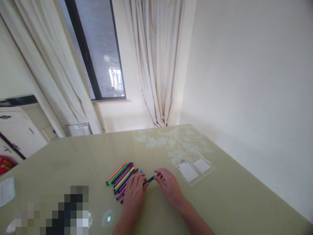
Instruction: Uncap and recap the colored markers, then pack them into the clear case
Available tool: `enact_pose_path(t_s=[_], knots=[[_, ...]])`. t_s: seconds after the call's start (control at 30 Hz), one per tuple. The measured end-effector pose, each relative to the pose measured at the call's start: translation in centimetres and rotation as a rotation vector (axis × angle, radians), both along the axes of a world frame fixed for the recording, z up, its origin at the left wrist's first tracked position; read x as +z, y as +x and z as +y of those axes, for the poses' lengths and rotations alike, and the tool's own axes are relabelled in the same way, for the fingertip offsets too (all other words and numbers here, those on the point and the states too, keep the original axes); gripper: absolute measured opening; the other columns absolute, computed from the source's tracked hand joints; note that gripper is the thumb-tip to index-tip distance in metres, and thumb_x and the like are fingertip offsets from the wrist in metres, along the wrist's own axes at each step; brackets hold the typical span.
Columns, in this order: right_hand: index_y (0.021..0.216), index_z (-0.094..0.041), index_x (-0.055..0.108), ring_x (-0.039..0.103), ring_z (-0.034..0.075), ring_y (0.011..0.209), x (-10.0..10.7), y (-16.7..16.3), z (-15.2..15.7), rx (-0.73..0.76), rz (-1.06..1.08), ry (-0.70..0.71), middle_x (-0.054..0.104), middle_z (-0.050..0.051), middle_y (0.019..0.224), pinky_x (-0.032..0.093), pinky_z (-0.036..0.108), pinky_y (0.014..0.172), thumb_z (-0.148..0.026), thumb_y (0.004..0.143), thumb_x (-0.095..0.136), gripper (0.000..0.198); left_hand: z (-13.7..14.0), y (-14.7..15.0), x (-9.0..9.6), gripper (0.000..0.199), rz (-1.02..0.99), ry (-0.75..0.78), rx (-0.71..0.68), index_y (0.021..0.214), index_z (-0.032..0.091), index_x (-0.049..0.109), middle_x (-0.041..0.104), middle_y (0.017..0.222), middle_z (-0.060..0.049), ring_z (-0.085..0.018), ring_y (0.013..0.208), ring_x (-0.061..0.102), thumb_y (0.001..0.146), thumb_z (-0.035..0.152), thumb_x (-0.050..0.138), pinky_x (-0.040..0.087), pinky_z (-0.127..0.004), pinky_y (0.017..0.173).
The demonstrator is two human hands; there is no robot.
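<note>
From where I stand, the person's left hand (135, 186) and right hand (170, 186) pinch a dark green marker (150, 179) between them, fingers closed on its two ends just above the table (232, 202). The left hand partly covers a row of coloured markers (122, 174); a clear case (201, 176) lies beyond the right.

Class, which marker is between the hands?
The dark green marker, held between the left hand and right hand; the other markers lie grouped on the table.
</note>
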State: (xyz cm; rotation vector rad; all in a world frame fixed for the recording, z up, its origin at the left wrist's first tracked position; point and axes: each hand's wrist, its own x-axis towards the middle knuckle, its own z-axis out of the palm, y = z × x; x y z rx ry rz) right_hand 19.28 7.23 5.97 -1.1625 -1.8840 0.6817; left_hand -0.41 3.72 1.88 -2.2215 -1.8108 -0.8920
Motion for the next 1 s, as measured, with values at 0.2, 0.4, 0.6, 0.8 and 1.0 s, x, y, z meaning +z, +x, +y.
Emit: enact_pose_path(t_s=[0.2,0.4,0.6,0.8,1.0], knots=[[0.087,-0.019,0.074,0.065,0.017,0.068,0.2,-0.6,-0.3,0.157,0.326,-0.279,0.072,0.001,0.072,0.049,0.027,0.066,-0.043,0.091,0.068,0.025,-0.8,1.7,1.2,0.033,-0.066,-0.101,-0.096,0.104,0.024,0.064,0.074,0.092,-0.004,-0.019,0.084,0.073,0.109,0.037,0.034,0.052,-0.026,0.069],[0.093,-0.018,0.075,0.065,0.019,0.069,0.3,2.8,2.3,-0.103,0.652,-0.276,0.073,0.005,0.076,0.051,0.031,0.066,-0.054,0.082,0.074,0.038,-0.8,0.8,1.3,0.039,-0.069,-0.261,0.082,0.100,0.023,0.067,0.076,0.090,-0.004,-0.021,0.080,0.074,0.107,0.046,0.036,0.053,-0.028,0.067],[0.091,-0.020,0.069,0.069,0.022,0.075,-0.7,3.1,3.0,-0.081,0.678,-0.281,0.076,0.007,0.086,0.051,0.031,0.065,-0.045,0.075,0.077,0.030,-0.4,1.2,0.0,0.029,-0.100,-0.228,-0.038,0.118,0.024,0.067,0.071,0.120,-0.009,-0.024,0.113,0.067,0.102,0.030,0.043,0.054,-0.035,0.094],[0.094,-0.020,0.070,0.069,0.022,0.078,-2.0,2.7,3.2,-0.130,0.343,-0.141,0.076,0.007,0.089,0.052,0.032,0.070,-0.036,0.083,0.066,0.020,-1.1,1.8,1.4,0.015,-0.147,-0.309,-0.129,0.102,0.024,0.069,0.069,0.105,-0.005,-0.023,0.105,0.064,0.099,0.027,0.054,0.050,-0.035,0.094],[0.093,-0.020,0.074,0.069,0.022,0.083,-2.9,2.5,3.6,-0.259,-0.093,0.032,0.073,0.008,0.094,0.054,0.034,0.080,-0.018,0.086,0.057,0.019,-1.3,1.0,2.5,0.008,-0.303,-0.525,-0.261,0.096,0.024,0.069,0.067,0.095,-0.001,-0.019,0.089,0.063,0.090,0.023,0.064,0.048,-0.027,0.078]])
